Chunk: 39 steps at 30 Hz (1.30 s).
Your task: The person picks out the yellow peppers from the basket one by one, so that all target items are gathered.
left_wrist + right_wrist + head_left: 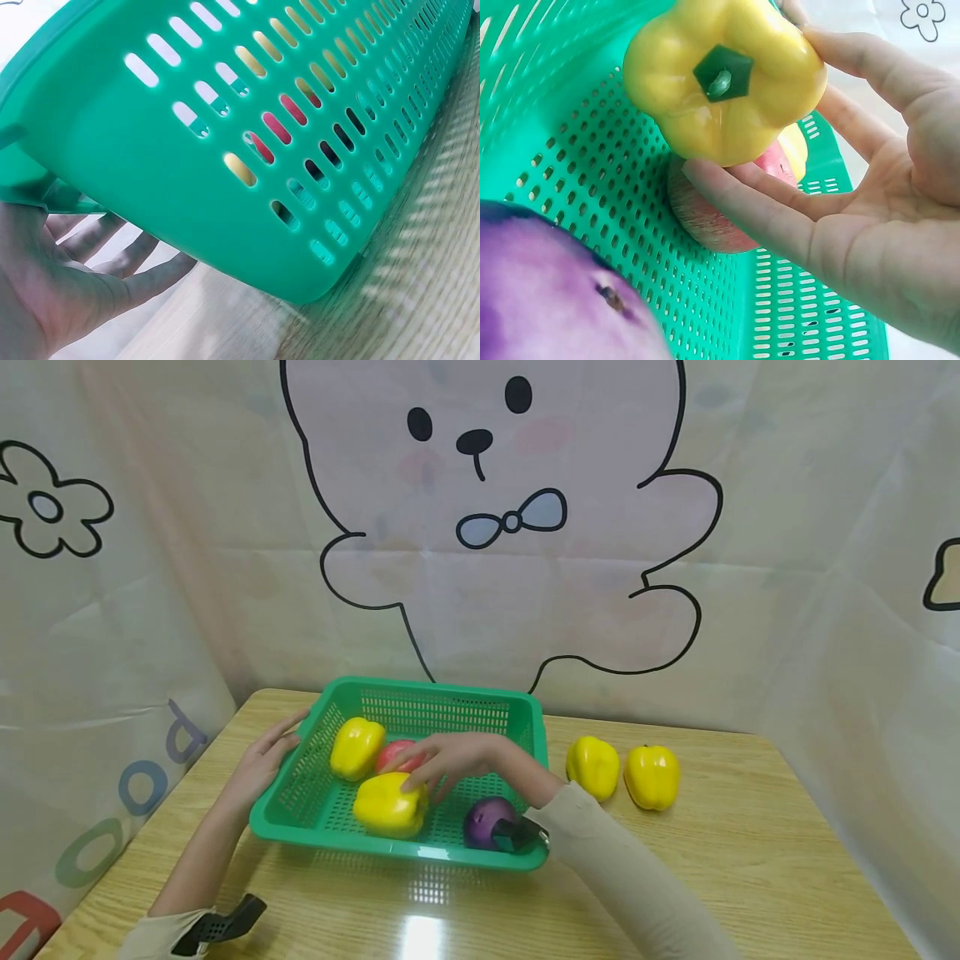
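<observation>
Pinching a yellow pepper (386, 807) inside the green basket (337, 844), my right hand's (457, 757) thumb opposite its fingers; left hand (262, 766) fairly straight-fingered at the left rim. I'd grip lightly, brace the basket, avoid knocking the red fruit (393, 753) behind.

Free tabletop (757, 852) at right, basket rim (337, 841) blocking left

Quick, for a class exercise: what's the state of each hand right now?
Left hand: open, touching the green basket.
Right hand: holding a yellow pepper at the basket.
</observation>
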### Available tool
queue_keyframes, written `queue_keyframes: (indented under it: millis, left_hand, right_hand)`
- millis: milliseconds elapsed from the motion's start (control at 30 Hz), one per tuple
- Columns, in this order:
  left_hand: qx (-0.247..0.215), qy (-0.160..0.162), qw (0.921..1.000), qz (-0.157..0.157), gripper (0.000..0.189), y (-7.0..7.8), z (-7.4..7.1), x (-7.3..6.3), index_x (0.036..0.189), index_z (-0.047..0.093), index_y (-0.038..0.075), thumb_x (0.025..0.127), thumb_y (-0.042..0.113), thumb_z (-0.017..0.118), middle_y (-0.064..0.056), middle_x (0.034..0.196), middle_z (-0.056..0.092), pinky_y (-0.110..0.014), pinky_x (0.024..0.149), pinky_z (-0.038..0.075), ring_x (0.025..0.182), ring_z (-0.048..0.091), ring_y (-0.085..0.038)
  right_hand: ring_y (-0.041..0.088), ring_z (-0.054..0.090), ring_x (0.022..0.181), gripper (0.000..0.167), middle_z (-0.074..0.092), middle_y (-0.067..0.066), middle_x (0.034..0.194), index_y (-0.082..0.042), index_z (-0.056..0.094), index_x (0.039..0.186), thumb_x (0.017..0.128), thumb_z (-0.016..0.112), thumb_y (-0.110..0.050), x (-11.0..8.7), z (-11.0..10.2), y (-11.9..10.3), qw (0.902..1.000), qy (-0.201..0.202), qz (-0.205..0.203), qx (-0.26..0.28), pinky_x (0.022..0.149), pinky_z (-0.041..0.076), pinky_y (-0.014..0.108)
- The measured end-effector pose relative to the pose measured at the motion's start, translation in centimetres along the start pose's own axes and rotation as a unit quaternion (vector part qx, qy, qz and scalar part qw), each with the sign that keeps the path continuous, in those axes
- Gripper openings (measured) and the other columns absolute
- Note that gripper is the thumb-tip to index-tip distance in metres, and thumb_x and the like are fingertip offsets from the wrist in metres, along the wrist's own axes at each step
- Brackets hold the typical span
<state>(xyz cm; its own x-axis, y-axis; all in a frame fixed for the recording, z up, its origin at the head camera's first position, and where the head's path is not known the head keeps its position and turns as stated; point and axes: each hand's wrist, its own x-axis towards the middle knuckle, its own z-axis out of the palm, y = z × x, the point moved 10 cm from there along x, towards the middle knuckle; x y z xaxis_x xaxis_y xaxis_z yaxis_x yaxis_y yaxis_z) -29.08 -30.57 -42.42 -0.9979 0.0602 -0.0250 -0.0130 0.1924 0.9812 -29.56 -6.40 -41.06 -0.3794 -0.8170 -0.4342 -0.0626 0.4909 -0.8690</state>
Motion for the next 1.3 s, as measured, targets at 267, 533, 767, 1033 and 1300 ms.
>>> queue_keyframes:
  millis: [267,533,767,1033,1300]
  left_hand:
    - [0.005,-0.002,1.0000,0.002,0.063,0.0,0.1,0.0,0.169,0.021,0.008,0.116,0.035,0.041,0.021,0.118,0.064,-0.029,0.079,0.062,0.095,0.069,-0.006]
    - [0.007,0.002,1.0000,-0.005,0.063,-0.2,0.0,0.1,0.170,0.020,0.009,0.116,0.036,0.040,0.021,0.118,0.064,-0.028,0.079,0.061,0.095,0.069,-0.006]
    - [0.004,0.000,1.0000,-0.003,0.062,-0.2,0.0,0.2,0.170,0.020,0.009,0.116,0.035,0.041,0.022,0.117,0.064,-0.028,0.079,0.061,0.095,0.069,-0.005]
    - [0.008,-0.003,1.0000,0.004,0.064,-0.1,0.0,0.0,0.169,0.020,0.007,0.116,0.036,0.041,0.023,0.118,0.063,-0.028,0.079,0.061,0.096,0.069,-0.005]
    - [0.018,-0.001,0.9998,0.004,0.064,0.0,0.0,0.1,0.169,0.021,0.007,0.116,0.037,0.041,0.025,0.118,0.063,-0.027,0.080,0.060,0.098,0.068,-0.003]
  right_hand:
    - [0.020,0.065,0.120,0.046,0.058,0.009,0.147,-0.011,0.058,0.152,0.106,0.064,-0.014,-0.3,-0.2,-0.2,0.9997,0.003,-0.018,0.019,0.097,0.060,0.044]
    - [0.020,0.064,0.118,0.049,0.059,0.011,0.143,-0.008,0.057,0.152,0.105,0.065,-0.013,-1.0,-0.7,-0.5,0.9988,0.019,-0.029,0.034,0.098,0.060,0.045]
    - [0.020,0.062,0.124,0.049,0.053,0.013,0.154,-0.012,0.057,0.153,0.105,0.063,-0.016,-1.3,-0.8,-1.1,0.9978,0.020,-0.056,0.029,0.103,0.057,0.049]
    - [0.019,0.062,0.125,0.049,0.051,0.009,0.159,-0.014,0.059,0.152,0.104,0.065,-0.017,-2.1,-1.2,-1.5,0.9958,0.047,-0.072,0.029,0.105,0.056,0.048]
    - [0.021,0.061,0.126,0.047,0.054,0.005,0.155,-0.016,0.062,0.150,0.103,0.066,-0.020,-2.6,-1.7,-1.2,0.9930,0.082,-0.075,0.039,0.101,0.058,0.043]
